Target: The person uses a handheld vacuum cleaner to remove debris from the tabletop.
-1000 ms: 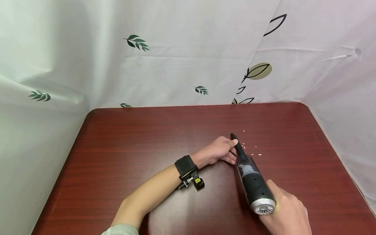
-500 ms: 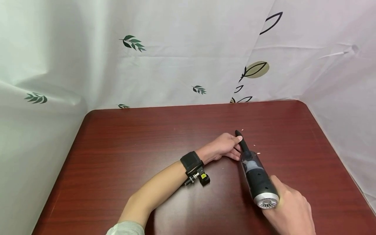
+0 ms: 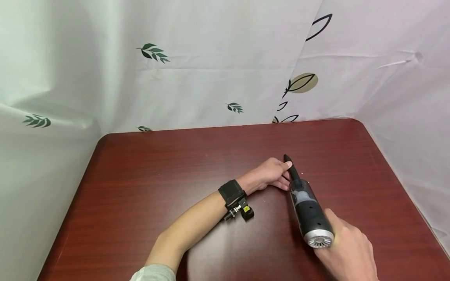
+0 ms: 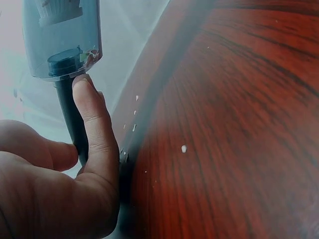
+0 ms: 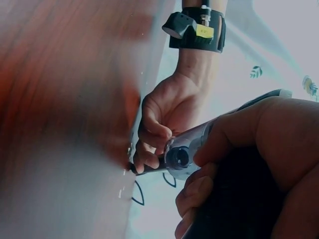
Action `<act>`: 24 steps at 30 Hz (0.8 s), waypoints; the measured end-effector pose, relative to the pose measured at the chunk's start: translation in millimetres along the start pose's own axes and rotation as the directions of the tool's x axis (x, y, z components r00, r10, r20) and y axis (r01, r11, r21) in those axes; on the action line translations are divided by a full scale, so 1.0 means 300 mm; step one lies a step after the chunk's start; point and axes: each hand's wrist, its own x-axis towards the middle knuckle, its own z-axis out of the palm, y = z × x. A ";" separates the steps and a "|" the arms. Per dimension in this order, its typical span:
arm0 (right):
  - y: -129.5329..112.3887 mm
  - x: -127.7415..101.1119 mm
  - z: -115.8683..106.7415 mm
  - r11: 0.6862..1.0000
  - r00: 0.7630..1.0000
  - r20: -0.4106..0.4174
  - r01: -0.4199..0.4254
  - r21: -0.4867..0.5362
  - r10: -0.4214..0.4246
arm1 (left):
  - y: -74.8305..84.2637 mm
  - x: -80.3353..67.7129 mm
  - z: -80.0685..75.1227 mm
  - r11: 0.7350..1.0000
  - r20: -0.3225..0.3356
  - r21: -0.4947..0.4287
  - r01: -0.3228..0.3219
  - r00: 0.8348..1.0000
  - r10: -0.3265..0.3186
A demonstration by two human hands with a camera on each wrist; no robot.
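Note:
A black handheld vacuum cleaner (image 3: pixel 311 218) with a silver vented end slants across the right half of the table. My right hand (image 3: pixel 349 249) grips its body, fingers curled round it in the right wrist view. My left hand (image 3: pixel 272 173) holds the slim black nozzle (image 3: pixel 292 170) between thumb and fingers, close to the tabletop. In the left wrist view, the clear dust cup (image 4: pixel 35 57) has small bits stuck inside near the nozzle's inlet (image 4: pixel 65 62). Small white crumbs (image 4: pixel 184 149) lie on the table beside the left hand. The nozzle's mouth is hidden in both wrist views.
The dark red wooden table (image 3: pixel 158 168) has rounded far corners. A white curtain (image 3: pixel 197 86) with leaf prints hangs behind it and along both sides. The left wrist wears a black strap with a small camera (image 3: pixel 247 212).
Both hands and the vacuum cleaner have moved to the right and slightly away from me. Several white crumbs seen near the nozzle earlier no longer show in the head view. Both grips are unchanged.

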 end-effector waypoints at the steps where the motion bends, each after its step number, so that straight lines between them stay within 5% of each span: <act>1: 0.001 -0.001 0.002 1.000 1.000 -0.002 0.001 -0.002 -0.001 | -0.001 0.002 -0.001 1.000 0.005 0.002 -0.004 1.000 0.004; 10: 0.022 -0.030 -0.021 0.999 0.998 0.051 -0.040 -0.014 0.041 | -0.026 -0.018 -0.006 0.999 0.064 -0.043 -0.020 0.998 0.023; 18: 0.137 -0.091 -0.119 0.993 0.931 0.348 -0.092 -0.072 0.111 | -0.052 -0.151 0.029 0.994 0.168 -0.111 -0.007 0.986 0.025; 20: 0.163 -0.119 -0.132 0.996 0.939 0.337 -0.054 -0.065 0.073 | -0.062 -0.180 0.040 0.993 0.189 -0.121 0.000 0.982 0.023; 24: 0.179 -0.172 -0.146 0.997 0.979 0.190 0.077 -0.005 -0.075 | -0.081 -0.233 0.061 0.992 0.205 -0.123 0.013 0.979 0.013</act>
